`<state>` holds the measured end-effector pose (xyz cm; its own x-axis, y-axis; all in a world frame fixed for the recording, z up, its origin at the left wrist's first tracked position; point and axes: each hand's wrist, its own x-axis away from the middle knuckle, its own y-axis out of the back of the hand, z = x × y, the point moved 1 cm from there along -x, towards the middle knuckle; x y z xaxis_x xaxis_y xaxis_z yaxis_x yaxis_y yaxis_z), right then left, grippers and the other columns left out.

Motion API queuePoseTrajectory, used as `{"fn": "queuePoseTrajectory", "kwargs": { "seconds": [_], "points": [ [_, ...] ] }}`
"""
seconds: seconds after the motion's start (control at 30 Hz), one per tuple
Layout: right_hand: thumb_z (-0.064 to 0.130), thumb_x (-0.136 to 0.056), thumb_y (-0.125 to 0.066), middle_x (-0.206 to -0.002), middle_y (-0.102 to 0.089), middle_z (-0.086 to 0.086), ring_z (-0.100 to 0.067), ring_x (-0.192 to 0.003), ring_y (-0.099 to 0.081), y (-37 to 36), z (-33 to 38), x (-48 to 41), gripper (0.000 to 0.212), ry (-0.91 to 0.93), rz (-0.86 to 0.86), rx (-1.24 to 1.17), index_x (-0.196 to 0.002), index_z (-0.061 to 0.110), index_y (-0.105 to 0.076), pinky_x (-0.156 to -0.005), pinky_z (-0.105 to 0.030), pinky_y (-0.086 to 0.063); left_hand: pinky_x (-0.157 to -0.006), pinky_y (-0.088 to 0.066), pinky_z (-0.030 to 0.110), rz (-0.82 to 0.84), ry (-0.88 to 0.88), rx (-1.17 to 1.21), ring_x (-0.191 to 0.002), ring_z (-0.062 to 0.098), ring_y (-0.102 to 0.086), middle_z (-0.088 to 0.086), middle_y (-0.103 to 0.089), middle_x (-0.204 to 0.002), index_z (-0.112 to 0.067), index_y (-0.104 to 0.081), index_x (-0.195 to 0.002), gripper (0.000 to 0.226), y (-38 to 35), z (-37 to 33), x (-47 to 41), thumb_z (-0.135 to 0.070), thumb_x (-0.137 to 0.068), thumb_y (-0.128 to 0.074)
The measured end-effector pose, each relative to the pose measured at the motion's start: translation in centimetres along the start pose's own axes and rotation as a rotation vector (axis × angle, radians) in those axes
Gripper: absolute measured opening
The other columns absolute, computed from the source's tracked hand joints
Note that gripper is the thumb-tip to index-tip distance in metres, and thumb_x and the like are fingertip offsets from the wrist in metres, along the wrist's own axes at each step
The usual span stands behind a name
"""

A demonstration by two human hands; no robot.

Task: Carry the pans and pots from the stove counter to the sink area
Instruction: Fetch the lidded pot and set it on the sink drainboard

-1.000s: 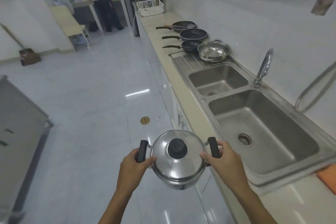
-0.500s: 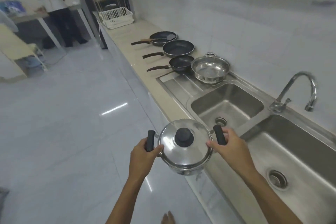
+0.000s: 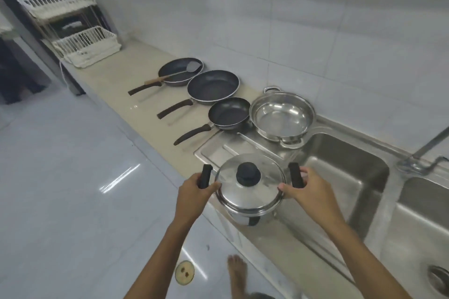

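a lidded stainless steel pot point(image 3: 250, 192) hangs in the air at about 6 o'clock in the view, over the front edge of the counter point(image 3: 114, 75) and the steel drainboard point(image 3: 218, 150), just left of the near sink basin point(image 3: 345, 177). its domed lid is mirror-bright with a round black knob at the centre, and two black side handles stick up at 9 and 3 o'clock of the pot. the left hand point(image 3: 192, 192) is wrapped around the left handle, thumb pressed against the lid rim; the right hand point(image 3: 308, 189) grips the right handle the same way, thumb on the rim.

toward 12 o'clock from the pot, an open two-handled steel pan point(image 3: 281, 116) sits at the back corner of the drainboard, shiny and bare inside. just left of it, touching or nearly so, is a small dark frying pan point(image 3: 229, 113) with a dark handle pointing to 8 o'clock. beyond, at 11 o'clock, lie a medium frying pan point(image 3: 213, 87) and a far frying pan point(image 3: 181, 71) with a spatula point(image 3: 175, 74) resting across it. a white two-tier dish rack point(image 3: 75, 31) stands at the far end of the counter. a faucet point(image 3: 422, 153) shows at 3 o'clock, and a bare foot point(image 3: 237, 272) on the tiled floor point(image 3: 73, 177) at 6 o'clock.
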<state>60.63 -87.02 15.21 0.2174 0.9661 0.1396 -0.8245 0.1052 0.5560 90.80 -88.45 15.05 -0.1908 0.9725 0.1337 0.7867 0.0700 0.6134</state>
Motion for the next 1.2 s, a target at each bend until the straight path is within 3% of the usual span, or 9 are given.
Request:
{"fn": "queuePoseTrajectory", "kwargs": {
  "seconds": [0.1,0.23,0.37,0.47,0.6,0.83,0.97,1.1,1.2],
  "points": [
    [0.056,-0.068,-0.089,-0.084,-0.064,0.023,0.004,-0.075,-0.062,-2.6,1.1,-3.7,0.061,-0.052,-0.065,0.005,-0.112,0.037,-0.051,-0.061,-0.021,-0.045,-0.054,-0.039,0.022,0.068,-0.015,-0.062,-0.063,0.011,-0.056,-0.004,-0.061,-0.071,-0.017,-0.062,-0.085,0.034,0.1,0.0,-6.9,-0.046,-0.081,-0.078],
    [0.049,-0.067,-0.093,-0.095,-0.071,0.006,-0.022,-0.089,-0.072,-5.5,1.8,-7.9,0.075,-0.128,-0.145,0.006,-0.127,0.023,-0.057,-0.079,-0.038,-0.057,-0.055,-0.041,0.02,0.149,-0.036,-0.095,-0.066,0.012,-0.061,-0.003,-0.066,-0.072,-0.014,-0.065,-0.084,0.031,0.4,-0.7,-14.5,-0.04,-0.078,-0.082],
    [0.05,-0.066,-0.093,-0.08,-0.061,0.022,-0.007,-0.072,-0.064,-7.0,2.8,-10.1,0.074,-0.184,-0.19,0.025,-0.125,0.024,-0.057,-0.058,-0.016,-0.041,-0.053,-0.041,0.02,0.221,-0.081,-0.07,-0.057,0.011,-0.056,-0.003,-0.061,-0.063,-0.015,-0.061,-0.075,0.032,0.4,-1.3,-18.7,-0.039,-0.078,-0.081],
    [0.048,-0.065,-0.094,-0.084,-0.064,0.016,-0.009,-0.073,-0.062,-8.3,3.2,-11.2,0.076,-0.238,-0.226,0.003,-0.127,0.026,-0.056,-0.06,-0.014,-0.04,-0.058,-0.048,0.03,0.305,-0.114,-0.024,-0.06,0.021,-0.06,0.013,-0.063,-0.068,-0.012,-0.061,-0.077,0.032,0.2,-0.9,-21.7,-0.037,-0.079,-0.081],
    [0.045,-0.064,-0.095,-0.089,-0.067,0.019,-0.008,-0.084,-0.069,-10.7,3.5,-11.0,0.079,-0.307,-0.291,-0.067,-0.13,0.027,-0.055,-0.071,-0.026,-0.05,-0.057,-0.046,0.016,0.367,-0.172,-0.02,-0.063,0.009,-0.061,0.004,-0.068,-0.071,-0.023,-0.065,-0.087,0.024,0.4,-0.1,-24.6,-0.037,-0.078,-0.082],
    [0.051,-0.063,-0.094,-0.089,-0.069,0.014,-0.001,-0.081,-0.068,-13.9,4.8,-10.7,0.08,-0.446,-0.376,-0.069,-0.13,0.033,-0.054,-0.066,-0.019,-0.047,-0.057,-0.045,0.003,0.522,-0.243,-0.083,-0.068,-0.016,-0.063,-0.016,-0.071,-0.075,-0.021,-0.065,-0.093,0.033,0.9,1.4,-29.6,-0.037,-0.074,-0.087],
    [0.054,-0.069,-0.089,-0.09,-0.068,0.018,0.001,-0.08,-0.065,-14.9,5.3,-10.5,0.079,-0.488,-0.432,0.054,-0.136,0.032,-0.053,-0.067,-0.02,-0.044,-0.072,-0.053,0.016,0.627,-0.274,-0.037,-0.078,-0.008,-0.068,-0.018,-0.074,-0.085,-0.023,-0.064,-0.107,0.043,1.0,2.1,-31.0,-0.036,-0.073,-0.088],
    [0.05,-0.077,-0.085,-0.107,-0.07,0.003,-0.019,-0.097,-0.066,-16.2,5.8,-10.1,0.079,-0.482,-0.493,0.113,-0.144,0.024,-0.053,-0.085,-0.032,-0.05,-0.078,-0.057,0.027,0.672,-0.29,-0.042,-0.074,-0.013,-0.066,-0.03,-0.069,-0.076,-0.028,-0.061,-0.107,0.047,1.0,2.7,-31.6,-0.041,-0.072,-0.088],
    [0.044,-0.079,-0.086,-0.104,-0.072,0.0,-0.02,-0.096,-0.066,-16.9,6.5,-9.9,0.073,-0.49,-0.559,0.116,-0.141,0.02,-0.058,-0.084,-0.03,-0.05,-0.083,-0.058,0.035,0.685,-0.306,-0.038,-0.084,0.005,-0.072,-0.024,-0.071,-0.083,-0.027,-0.06,-0.11,0.051,1.1,2.9,-31.7,-0.044,-0.069,-0.087]
  ]
}}
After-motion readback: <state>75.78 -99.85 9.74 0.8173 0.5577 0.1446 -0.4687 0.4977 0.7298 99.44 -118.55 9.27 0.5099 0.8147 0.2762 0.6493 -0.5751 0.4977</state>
